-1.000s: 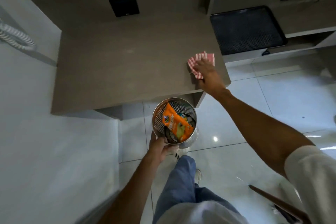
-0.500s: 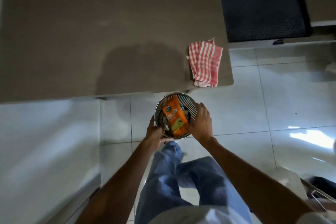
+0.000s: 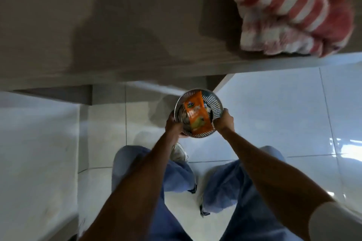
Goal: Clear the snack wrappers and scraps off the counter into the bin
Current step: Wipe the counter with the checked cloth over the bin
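A round perforated metal bin (image 3: 215, 103) is low over the white floor, just below the counter's front edge. An orange snack wrapper (image 3: 197, 117) stands inside it, with other scraps half hidden behind. My left hand (image 3: 174, 125) grips the bin's left rim and my right hand (image 3: 225, 119) grips its right rim. The brown counter (image 3: 117, 25) fills the top of the view and its visible surface carries no wrappers.
A folded red-and-white striped cloth (image 3: 290, 10) lies on the counter's right end, near the edge. White glossy floor tiles (image 3: 274, 113) spread to the right. A pale wall or cabinet face (image 3: 37, 152) stands on the left. My legs in blue jeans (image 3: 170, 191) are below.
My right hand left the striped cloth on the counter and came down to the bin's right rim. My head has dropped closer, and the bin is held lower in both hands.
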A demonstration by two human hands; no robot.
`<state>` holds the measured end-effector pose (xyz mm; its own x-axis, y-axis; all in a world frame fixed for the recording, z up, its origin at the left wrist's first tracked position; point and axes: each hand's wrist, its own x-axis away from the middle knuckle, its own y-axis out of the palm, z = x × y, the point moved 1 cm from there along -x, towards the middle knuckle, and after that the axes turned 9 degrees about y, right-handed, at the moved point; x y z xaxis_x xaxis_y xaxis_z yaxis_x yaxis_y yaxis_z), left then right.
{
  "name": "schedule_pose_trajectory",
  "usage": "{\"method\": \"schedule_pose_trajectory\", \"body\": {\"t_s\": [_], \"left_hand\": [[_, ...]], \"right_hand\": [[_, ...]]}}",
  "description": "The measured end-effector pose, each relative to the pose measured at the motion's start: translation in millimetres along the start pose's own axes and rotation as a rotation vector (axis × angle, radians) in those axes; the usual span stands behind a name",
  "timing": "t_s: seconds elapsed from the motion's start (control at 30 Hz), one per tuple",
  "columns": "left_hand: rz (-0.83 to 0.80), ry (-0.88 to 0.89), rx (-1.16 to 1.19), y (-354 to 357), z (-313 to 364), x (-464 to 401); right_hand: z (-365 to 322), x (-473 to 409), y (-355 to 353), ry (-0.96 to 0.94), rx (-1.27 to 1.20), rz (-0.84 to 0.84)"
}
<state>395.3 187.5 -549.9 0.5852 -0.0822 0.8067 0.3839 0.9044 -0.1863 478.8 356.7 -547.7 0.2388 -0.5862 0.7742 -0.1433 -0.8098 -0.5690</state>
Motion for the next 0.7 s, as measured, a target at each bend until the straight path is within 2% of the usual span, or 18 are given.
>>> {"method": "schedule_pose_trajectory", "body": {"t_s": [0.07, 0.17, 0.27, 0.33, 0.4, 0.47, 0.5, 0.6, 0.7], "left_hand": [[0.032, 0.021, -0.196, -0.8, 11.4, 23.2], [0.103, 0.191, -0.44, -10.7, 43.1, 106.3], [0.119, 0.576, -0.499, -29.1, 91.5, 233.4], [0.201, 0.852, -0.514, -47.1, 124.4, 313.5], [0.267, 1.068, -0.425, -56.9, 162.7, 373.7], [0.3, 1.18, -0.306, -53.0, 207.8, 403.2], [0.299, 1.163, -0.256, -48.8, 235.7, 407.7], [0.241, 0.886, -0.222, -32.7, 313.0, 390.0], [0.115, 0.732, -0.452, -16.7, 359.4, 365.4]], "right_hand": [[-4.5, 25.0, -14.0, -0.073, 0.01, 0.008], [-12.8, 105.7, -53.7, -0.39, 0.2, 0.177], [-23.7, 212.2, -108.4, -0.762, 0.354, 0.32], [-35.0, 281.6, -144.2, -0.978, 0.274, 0.452], [-52.4, 335.5, -178.9, -1.093, 0.105, 0.595], [-78.9, 366.5, -209.1, -1.043, -0.068, 0.661], [-97.3, 373.8, -225.1, -0.971, -0.135, 0.665], [-155.7, 367.7, -264.1, -0.642, -0.126, 0.562], [-196.1, 355.9, -285.7, -0.366, -0.017, 0.369]]}}
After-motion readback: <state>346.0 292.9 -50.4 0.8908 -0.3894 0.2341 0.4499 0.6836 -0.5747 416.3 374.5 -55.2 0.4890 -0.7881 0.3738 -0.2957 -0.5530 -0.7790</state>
